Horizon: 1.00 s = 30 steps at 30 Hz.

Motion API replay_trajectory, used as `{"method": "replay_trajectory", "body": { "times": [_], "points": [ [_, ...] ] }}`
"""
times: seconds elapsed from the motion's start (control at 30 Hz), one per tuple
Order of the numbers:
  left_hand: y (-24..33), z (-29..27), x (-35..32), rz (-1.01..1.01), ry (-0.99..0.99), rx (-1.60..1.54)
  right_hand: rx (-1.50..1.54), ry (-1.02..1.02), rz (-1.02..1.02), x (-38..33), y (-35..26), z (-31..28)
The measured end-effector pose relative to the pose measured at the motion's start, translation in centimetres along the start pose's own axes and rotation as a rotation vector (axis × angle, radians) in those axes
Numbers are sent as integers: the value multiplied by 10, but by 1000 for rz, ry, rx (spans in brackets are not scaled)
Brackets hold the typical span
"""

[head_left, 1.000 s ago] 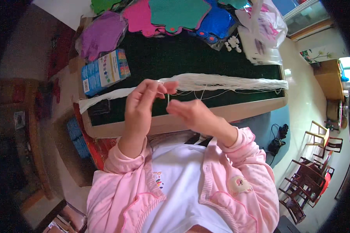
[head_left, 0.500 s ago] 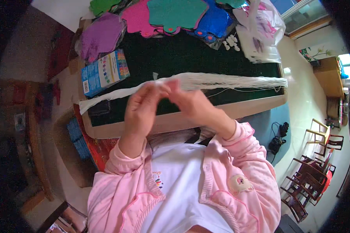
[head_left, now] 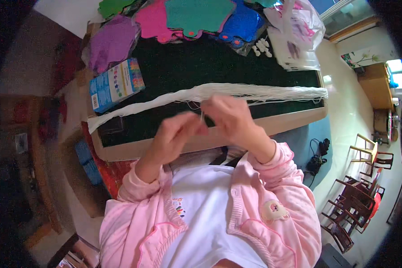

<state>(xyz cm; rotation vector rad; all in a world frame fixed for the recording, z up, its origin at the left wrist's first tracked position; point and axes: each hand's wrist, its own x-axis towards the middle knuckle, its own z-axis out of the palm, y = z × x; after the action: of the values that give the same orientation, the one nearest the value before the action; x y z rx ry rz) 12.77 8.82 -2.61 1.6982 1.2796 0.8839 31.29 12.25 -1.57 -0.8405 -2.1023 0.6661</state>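
My left hand (head_left: 176,134) and my right hand (head_left: 230,118) meet fingertip to fingertip just above the near edge of a dark green tabletop (head_left: 201,62). Between the fingertips a thin needle-like sliver (head_left: 202,117) shows; both hands are blurred, so the grip is unclear. A long bundle of white thread (head_left: 219,92) lies across the table right behind the hands, from the left edge to the right edge. A thin strand seems to run from the bundle toward my fingers.
A blue box with coloured dots (head_left: 116,85) lies at the table's left. Purple, pink, teal and blue felt shapes (head_left: 196,15) line the far edge, with small white pieces (head_left: 261,47) and plastic bags (head_left: 297,31) at the right. Wooden chairs (head_left: 357,196) stand on the floor, right.
The hands, apart a second ago, have come together and dropped slightly toward me, to the near edge of the table. The thread bundle has stayed put.
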Motion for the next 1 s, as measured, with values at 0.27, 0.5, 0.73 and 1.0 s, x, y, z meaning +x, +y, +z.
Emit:
{"method": "replay_trajectory", "body": {
  "times": [0.27,0.5,0.73,1.0],
  "points": [
    [10,41,18,96,-206,-130,40,-6,-55,-25,34,-35],
    [14,53,34,-16,-163,-90,173,-47,-84,-36,40,-35],
    [28,73,35,49,21,-149,100,-82,-49,-53,47,-38],
    [16,71,25,163,91,-22,183,-42,-29,-66,48,-19]
  ]
}}
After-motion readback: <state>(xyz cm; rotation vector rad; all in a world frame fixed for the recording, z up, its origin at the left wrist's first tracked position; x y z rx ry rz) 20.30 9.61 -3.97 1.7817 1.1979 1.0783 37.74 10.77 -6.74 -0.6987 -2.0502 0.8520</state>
